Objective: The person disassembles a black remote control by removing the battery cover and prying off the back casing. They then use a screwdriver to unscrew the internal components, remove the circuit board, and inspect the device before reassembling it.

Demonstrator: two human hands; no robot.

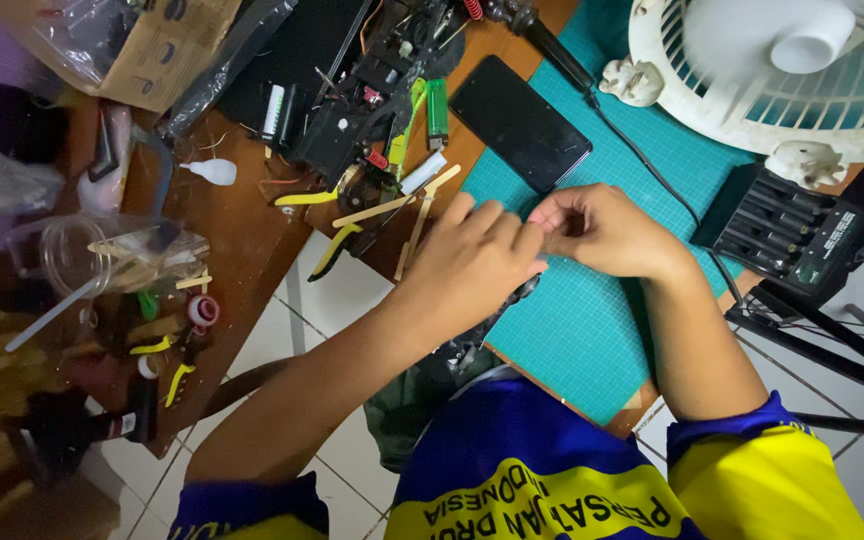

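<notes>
Cutting mat (572,340), teal with a printed grid, lies on the wooden table (252,240) and carries both hands. The left hand (472,265) sits at the mat's 9 o'clock edge, fingers curled toward the right hand. The right hand (602,232) sits just beside it at 3 o'clock, fingers pinched together, fingertips of both hands touching or nearly so. Whether a small part is held between them cannot be told; it is hidden by the fingers.

At 12 o'clock from the hands, a black phone (520,122) lies face up, partly on the mat, partly on the table. At 10 o'clock, flat wooden sticks (402,205) lie crossed, with yellow-handled pliers (337,245) near them and a green lighter (436,112) farther out. At 2 o'clock, a black battery charger (777,225) stands off the mat's edge. Beyond it, at 1 o'clock, a white fan (782,75) lies grille up. At far 9 o'clock, a clear plastic jar (102,255) rests on the table.
</notes>
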